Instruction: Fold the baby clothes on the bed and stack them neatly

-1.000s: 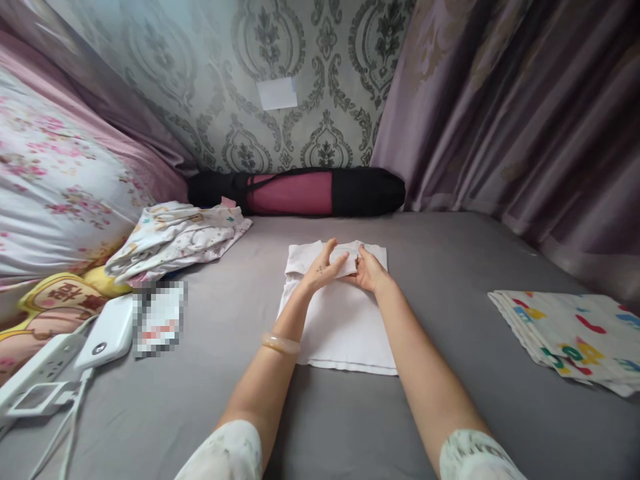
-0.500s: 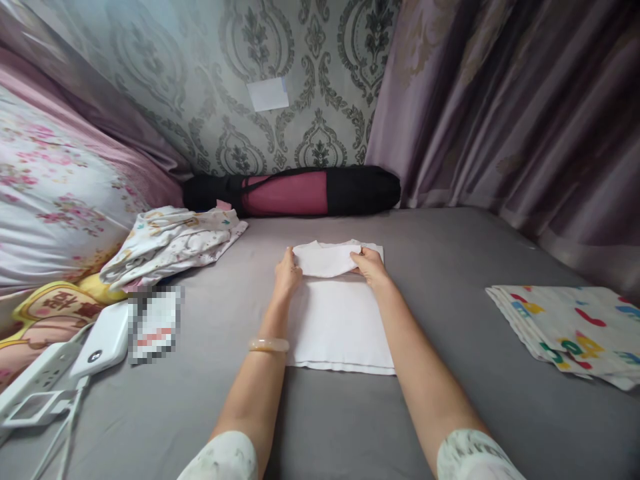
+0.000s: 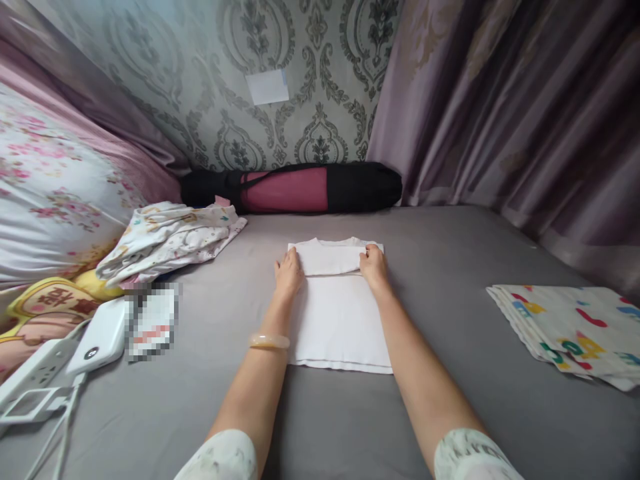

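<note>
A white long-sleeved shirt (image 3: 340,320) lies flat on the grey bed sheet, its neckline at the far end and its sides turned in. One sleeve (image 3: 327,260) stretches across the upper part, below the neckline. At the shirt's left edge, my left hand (image 3: 289,272) rests with its fingers extended over the fabric at that end of the sleeve. My right hand (image 3: 374,268) has its fingers curled in at the sleeve's right end, closed on it near the shirt's right edge. The fingertips of this hand are partly hidden.
A folded cloth with colourful prints (image 3: 570,330) lies at the right. Crumpled patterned clothing (image 3: 175,237) is at the left, with a white power bank (image 3: 100,337), a power strip (image 3: 37,370) and cables nearer. Along the wall lies a black and pink long bag (image 3: 290,190).
The sleeve, held up slightly between both hands before, now lies down on the shirt. My left hand has flattened over its end, and my right hand has moved slightly right.
</note>
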